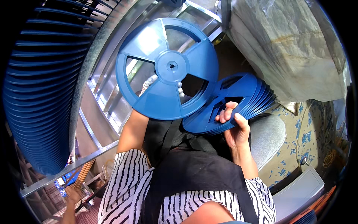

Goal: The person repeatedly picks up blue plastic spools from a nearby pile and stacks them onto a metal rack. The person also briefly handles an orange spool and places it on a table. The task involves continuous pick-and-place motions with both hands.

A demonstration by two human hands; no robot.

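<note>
A large blue plastic reel (149, 100), with a round hub and wedge-shaped cutouts, faces me above my lap. Behind it is my left hand (150, 82), its fingers covered in white. The white fingertips show through two cutouts on either side of a spoke, gripping the reel; the palm is hidden. To the right, a fanned stack of similar blue reels (246, 98) leans over my lap, partly overlapped by the front reel. My right hand (235, 125) is closed at the stack's near edge, with bare fingers curled through a cutout and the thumb outside.
On the left a long row of blue reels (44, 108) sits along a curved metal rail (82, 71). Metal framing (106, 100) runs behind the front reel. A grey plastic sheet (287, 48) hangs at upper right, above a grey cushion (266, 140). Another person's hand (72, 194) shows at lower left.
</note>
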